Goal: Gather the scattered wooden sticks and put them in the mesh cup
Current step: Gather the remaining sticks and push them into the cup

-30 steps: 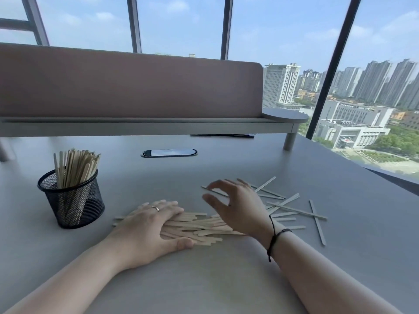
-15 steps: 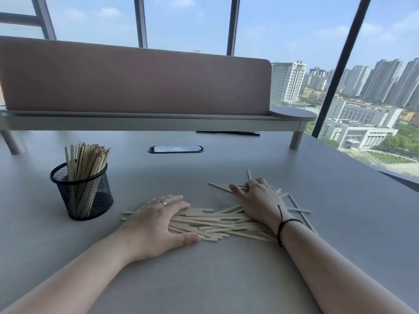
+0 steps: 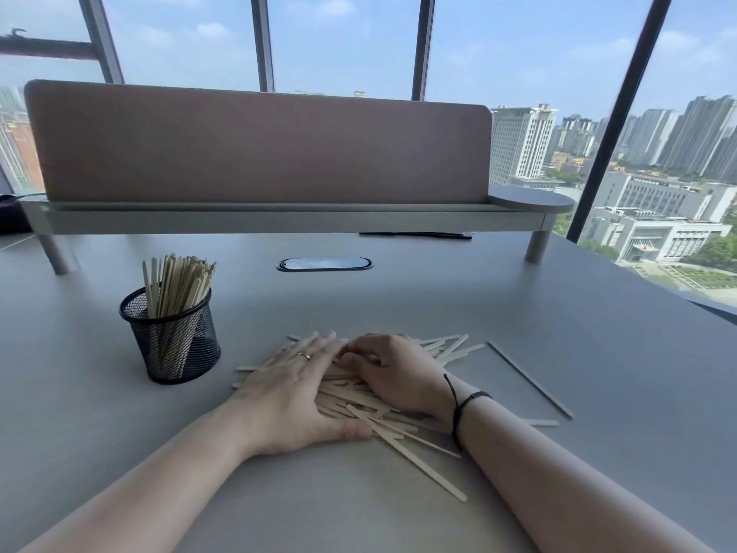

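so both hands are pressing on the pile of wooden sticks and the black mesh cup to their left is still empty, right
Not quite. The head view shows the black mesh cup already holds a bundle of upright wooden sticks. The rest stands: the left hand and right hand both press on the pile of flat wooden sticks, cup to their left.

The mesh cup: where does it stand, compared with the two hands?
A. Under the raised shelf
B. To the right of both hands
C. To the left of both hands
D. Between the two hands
C: the mesh cup stands left of the left hand and the right hand, which press on the stick pile.
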The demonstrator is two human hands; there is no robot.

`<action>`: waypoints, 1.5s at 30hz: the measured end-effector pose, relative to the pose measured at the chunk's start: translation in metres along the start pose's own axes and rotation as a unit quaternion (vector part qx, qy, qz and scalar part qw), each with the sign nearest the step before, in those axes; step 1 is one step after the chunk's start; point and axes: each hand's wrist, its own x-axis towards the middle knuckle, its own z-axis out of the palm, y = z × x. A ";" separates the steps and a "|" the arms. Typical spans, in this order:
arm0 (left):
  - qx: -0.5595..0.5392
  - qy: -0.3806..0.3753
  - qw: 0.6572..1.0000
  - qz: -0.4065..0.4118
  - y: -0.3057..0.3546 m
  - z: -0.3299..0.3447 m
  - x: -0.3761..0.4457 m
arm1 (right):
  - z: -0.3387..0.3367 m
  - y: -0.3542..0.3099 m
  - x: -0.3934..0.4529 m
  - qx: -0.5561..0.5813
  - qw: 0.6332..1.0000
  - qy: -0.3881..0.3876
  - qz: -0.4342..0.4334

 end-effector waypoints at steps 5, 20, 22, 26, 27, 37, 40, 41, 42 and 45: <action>0.003 0.007 1.000 -0.007 0.004 -0.003 -0.002 | -0.022 0.001 -0.011 0.035 0.999 0.021 0.020; -0.010 0.076 0.997 -0.003 -0.004 0.006 0.000 | -0.049 0.059 -0.027 -0.126 0.962 -0.099 0.219; -0.009 0.081 0.997 0.002 -0.004 0.004 -0.001 | -0.047 0.052 -0.029 -0.118 0.968 -0.121 0.188; -0.007 0.081 0.997 0.011 -0.003 0.003 -0.002 | -0.040 0.033 -0.031 -0.072 0.978 -0.142 0.135; -0.008 0.079 0.997 0.008 -0.002 0.003 -0.002 | -0.038 0.030 -0.031 -0.063 0.980 -0.142 0.126; -0.016 0.042 0.999 -0.030 0.000 -0.001 -0.003 | -0.050 0.033 -0.034 0.017 0.991 -0.101 0.091; -0.019 0.043 0.999 -0.022 -0.001 -0.001 -0.003 | -0.044 0.031 -0.034 0.041 0.989 -0.111 0.087; -0.021 0.044 0.999 -0.019 -0.002 -0.002 -0.003 | -0.041 0.031 -0.034 0.055 0.988 -0.119 0.084; -0.022 0.045 0.999 -0.017 -0.002 -0.002 -0.003 | -0.038 0.030 -0.033 0.070 0.986 -0.127 0.078; -0.022 0.047 0.999 -0.016 -0.002 -0.001 -0.003 | -0.035 0.029 -0.032 0.094 0.983 -0.148 0.055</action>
